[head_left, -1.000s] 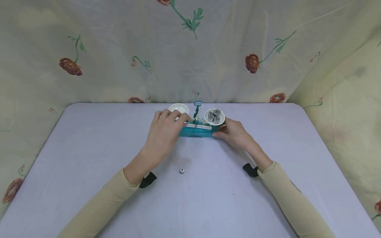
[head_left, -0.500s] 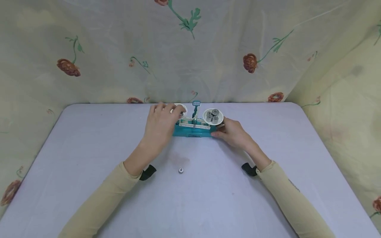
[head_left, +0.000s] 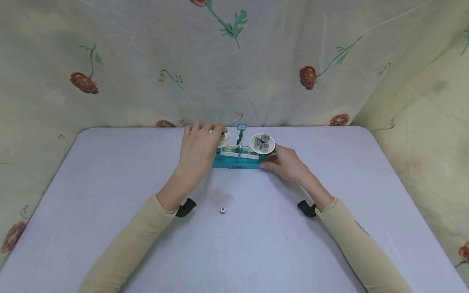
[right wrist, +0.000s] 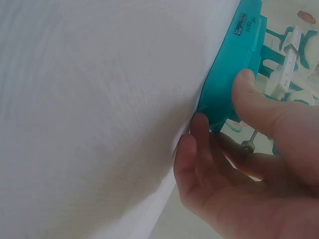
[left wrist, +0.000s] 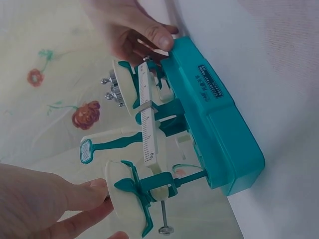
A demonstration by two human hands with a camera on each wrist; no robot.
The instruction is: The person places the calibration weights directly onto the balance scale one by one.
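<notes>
A teal balance scale stands at the far side of the table. My left hand is over its left white pan, thumb and finger pinching a small metal weight that they mostly hide. Several silver weights with knobs stand grouped in the right pan. At the scale's right end, my right hand grips the teal base; in the right wrist view the thumb presses its face and the other fingers are bent at its end. The left wrist view shows the ruled beam between the pans.
One small metal weight sits on the pale table, nearer the person than the scale. A flowered cloth hangs right behind the table's far edge. An adjusting screw sticks out at the beam's left end.
My left hand has moved left and away from me, from beside the beam to over the left pan, carrying the small weight. The right hand keeps its grip on the base.
</notes>
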